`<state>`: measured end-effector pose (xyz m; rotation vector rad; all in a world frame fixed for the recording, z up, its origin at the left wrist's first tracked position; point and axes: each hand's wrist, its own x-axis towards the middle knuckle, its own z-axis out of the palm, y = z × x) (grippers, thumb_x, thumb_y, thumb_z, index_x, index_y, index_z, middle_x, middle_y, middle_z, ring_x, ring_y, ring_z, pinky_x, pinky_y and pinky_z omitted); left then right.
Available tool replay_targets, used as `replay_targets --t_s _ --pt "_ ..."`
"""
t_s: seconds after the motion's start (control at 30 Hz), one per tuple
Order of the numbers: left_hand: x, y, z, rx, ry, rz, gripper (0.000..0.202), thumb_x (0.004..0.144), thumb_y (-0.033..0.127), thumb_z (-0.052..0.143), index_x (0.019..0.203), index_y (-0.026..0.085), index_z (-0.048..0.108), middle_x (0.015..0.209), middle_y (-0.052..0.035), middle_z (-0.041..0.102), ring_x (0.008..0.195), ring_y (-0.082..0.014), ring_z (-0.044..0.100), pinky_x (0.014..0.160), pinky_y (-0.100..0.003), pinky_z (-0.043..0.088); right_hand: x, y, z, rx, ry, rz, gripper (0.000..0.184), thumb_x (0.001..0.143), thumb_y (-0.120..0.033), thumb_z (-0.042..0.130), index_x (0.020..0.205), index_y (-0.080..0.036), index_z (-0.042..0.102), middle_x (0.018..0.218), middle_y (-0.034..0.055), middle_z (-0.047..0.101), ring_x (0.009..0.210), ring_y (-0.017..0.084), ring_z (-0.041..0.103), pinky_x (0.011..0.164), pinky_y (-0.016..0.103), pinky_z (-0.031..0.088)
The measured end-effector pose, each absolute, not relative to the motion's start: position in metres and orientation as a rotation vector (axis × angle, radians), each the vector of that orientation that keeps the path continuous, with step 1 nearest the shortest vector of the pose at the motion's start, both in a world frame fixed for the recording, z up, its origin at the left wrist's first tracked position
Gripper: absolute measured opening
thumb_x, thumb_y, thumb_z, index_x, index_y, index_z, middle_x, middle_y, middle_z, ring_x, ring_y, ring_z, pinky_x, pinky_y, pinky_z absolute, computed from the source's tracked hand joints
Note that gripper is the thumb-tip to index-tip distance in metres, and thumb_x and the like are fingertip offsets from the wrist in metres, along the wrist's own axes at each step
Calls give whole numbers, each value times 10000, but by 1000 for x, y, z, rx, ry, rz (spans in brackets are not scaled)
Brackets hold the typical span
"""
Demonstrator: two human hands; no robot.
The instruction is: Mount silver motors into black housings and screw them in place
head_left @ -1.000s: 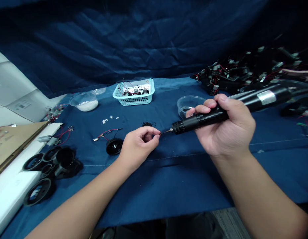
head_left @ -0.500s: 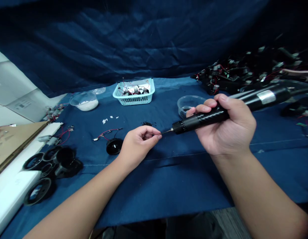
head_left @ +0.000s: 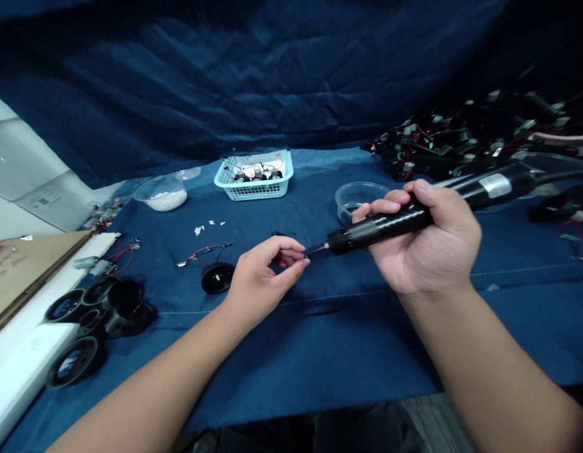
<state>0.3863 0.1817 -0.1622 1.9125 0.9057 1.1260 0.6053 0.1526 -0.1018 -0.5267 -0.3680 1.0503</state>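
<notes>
My right hand (head_left: 426, 242) is wrapped round a black electric screwdriver (head_left: 390, 223), held nearly level with its bit (head_left: 316, 250) pointing left. My left hand (head_left: 265, 270) pinches its thumb and fingertips together right at the bit's tip; whatever sits in the pinch is too small to make out. A small heap of black screws (head_left: 278, 234) lies on the blue cloth just behind the left hand. A round black part (head_left: 216, 277) with red and black wires lies to the left of that hand.
A light blue basket (head_left: 254, 173) of wired motors stands at the back. A clear bowl of white bits (head_left: 161, 192) is back left, a clear cup (head_left: 360, 198) behind the screwdriver. Black ring housings (head_left: 100, 311) lie left. A heap of wired assemblies (head_left: 465, 141) fills the back right.
My left hand has shifted slightly right and its fingers have loosened a little round the bit's tip. The screwdriver has barely moved.
</notes>
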Motion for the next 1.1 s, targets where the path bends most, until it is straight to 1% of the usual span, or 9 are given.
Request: replay_targets --t_s 0.1,0.3,0.4,0.53,0.67,0.8,1.0,1.1 --pt "389 180 -161 1962 910 1124 109 941 242 782 1047 223 767 913 -16 775 816 -144 731 785 -283 594 607 153 -102 -530 -368 1090 186 871 -221 736 776 -232 576 750 -58 570 655 97 577 826 410 603" --pt "388 182 -161 1927 911 1143 117 939 240 789 1050 219 761 956 -21 792 865 -152 756 810 -285 596 611 153 -102 -520 -336 1056 205 874 -214 735 758 -234 566 748 -53 579 656 102 584 828 411 608" --pt "387 181 -160 1933 913 1158 116 937 235 796 1048 224 763 959 -12 791 862 -141 751 807 -274 590 610 153 -101 -524 -323 1056 195 874 -208 731 764 -228 571 745 -52 574 661 95 582 820 403 612" --pt "389 180 -159 1925 924 1151 115 929 234 800 1036 216 763 947 -18 788 858 -152 754 802 -286 594 610 153 -101 -526 -321 1069 178 873 -210 728 777 -225 580 751 -52 574 668 90 580 811 397 615" --pt "389 180 -160 1895 938 1154 122 924 246 809 1033 216 764 957 -18 789 871 -153 756 810 -283 600 611 153 -102 -523 -325 1070 202 865 -214 742 765 -230 567 742 -58 583 658 96 574 815 421 616" --pt "389 181 -160 1890 935 1168 115 921 228 810 1024 217 761 957 -12 787 862 -144 750 803 -270 599 610 152 -103 -526 -353 1068 192 872 -213 748 780 -245 583 754 -54 588 665 112 589 837 439 610" --pt "387 181 -162 2102 929 1205 86 953 198 781 1027 226 745 961 8 787 859 -120 731 829 -253 586 608 153 -102 -543 -321 1079 181 881 -214 725 775 -229 579 749 -55 572 660 95 578 833 414 603" --pt "386 181 -160 2215 935 1238 84 968 195 763 1042 226 738 949 8 783 851 -123 727 836 -258 590 608 154 -102 -550 -304 1092 199 870 -214 728 760 -229 564 740 -56 568 647 101 573 839 429 595"
